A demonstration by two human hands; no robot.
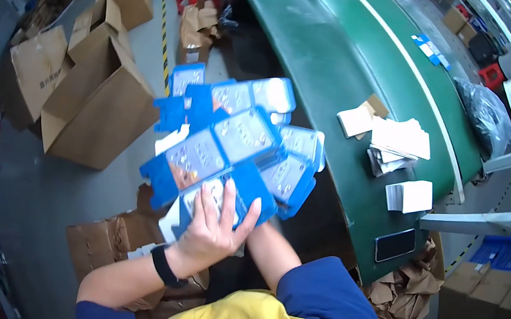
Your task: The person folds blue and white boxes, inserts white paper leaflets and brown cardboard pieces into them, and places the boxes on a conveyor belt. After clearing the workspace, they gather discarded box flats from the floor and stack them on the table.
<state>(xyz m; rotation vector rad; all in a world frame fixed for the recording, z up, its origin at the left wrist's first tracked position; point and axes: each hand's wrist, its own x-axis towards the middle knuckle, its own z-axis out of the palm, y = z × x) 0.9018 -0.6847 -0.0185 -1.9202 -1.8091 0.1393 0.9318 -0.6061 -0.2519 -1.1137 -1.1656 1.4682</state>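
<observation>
A loose stack of flat, unfolded blue cartons (246, 134) with pale printed panels is held up in front of my body, fanned out unevenly. My left hand (214, 220) lies on top of the near cartons, its fingers stretched out and apart, palm down. A black band (165, 266) circles that wrist. From the right my other forearm (270, 251) runs in under the stack; the right hand itself is hidden beneath the cartons. A white piece of card (172, 223) shows below the near left edge of the stack.
To the right runs a green-topped table (302, 51) bearing white paper stacks (401, 139), a small white pile (409, 196) and a phone (395, 245). Open cardboard boxes (98, 104) stand on the floor at left. Crumpled brown paper (114, 240) lies near my body.
</observation>
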